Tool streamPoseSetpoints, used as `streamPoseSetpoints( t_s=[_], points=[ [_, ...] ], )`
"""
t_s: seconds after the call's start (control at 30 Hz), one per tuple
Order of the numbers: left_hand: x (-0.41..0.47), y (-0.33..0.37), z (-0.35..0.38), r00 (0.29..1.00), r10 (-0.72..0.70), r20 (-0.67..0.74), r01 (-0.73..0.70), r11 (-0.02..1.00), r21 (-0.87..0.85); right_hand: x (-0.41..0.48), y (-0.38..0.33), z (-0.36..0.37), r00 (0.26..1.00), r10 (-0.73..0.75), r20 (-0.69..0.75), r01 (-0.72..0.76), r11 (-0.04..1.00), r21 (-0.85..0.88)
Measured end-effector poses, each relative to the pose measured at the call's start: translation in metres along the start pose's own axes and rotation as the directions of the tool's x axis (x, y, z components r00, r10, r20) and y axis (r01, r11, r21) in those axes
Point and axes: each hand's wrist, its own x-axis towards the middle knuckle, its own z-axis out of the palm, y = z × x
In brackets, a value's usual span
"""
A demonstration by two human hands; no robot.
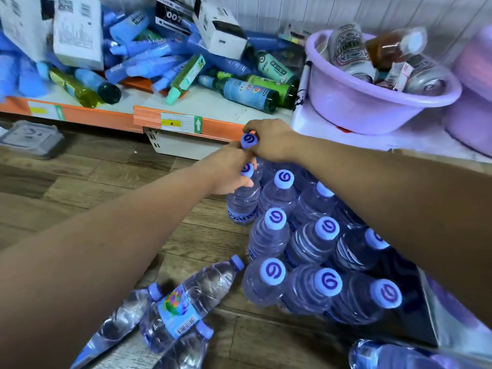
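Note:
Several clear water bottles with pale blue caps stand packed together on the wooden floor [80,182]. My left hand [229,171] grips the neck of the far-left water bottle [242,206] of the group. My right hand [269,141] grips the top of a second water bottle, whose blue cap [249,140] shows between my two hands; its body is hidden behind my hands. Both hands touch each other at the far end of the group.
Three water bottles [186,302] lie on their sides on the floor at the bottom left. A low orange-edged shelf [106,118] holds heaped blue bottles, green bottles and white boxes. A lilac basin [372,102] of cans stands at the right.

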Motion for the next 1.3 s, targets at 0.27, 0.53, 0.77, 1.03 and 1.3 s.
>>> streamPoseSetpoints(
  t_s=[0.27, 0.53, 0.77, 1.03, 1.3],
  points=[
    [-0.009, -0.002, -0.001, 0.999, -0.047, -0.010, 0.048, 0.990, 0.130, -0.022, -0.010, 0.002, 0.996, 0.042, -0.079, -0.041, 0.999, 0.024],
    [-0.064, -0.068, -0.012, 0.936, -0.309, 0.171, 0.243, 0.915, 0.322, -0.039, -0.063, 0.012, 0.991, -0.134, -0.027, 0.132, 0.989, -0.062],
    [-0.121, -0.134, 0.027, 0.856, -0.438, 0.277, 0.339, 0.877, 0.340, -0.036, -0.117, 0.064, 0.954, -0.167, 0.248, 0.199, 0.974, -0.111],
    [-0.127, -0.155, 0.063, 0.828, -0.424, 0.366, 0.323, 0.895, 0.307, -0.038, -0.116, 0.122, 0.725, 0.014, 0.689, 0.240, 0.932, -0.271],
    [-0.122, -0.172, 0.080, 0.781, -0.459, 0.424, 0.287, 0.866, 0.409, -0.041, -0.113, 0.154, 0.414, 0.207, 0.886, 0.504, 0.759, -0.413]
  ],
)
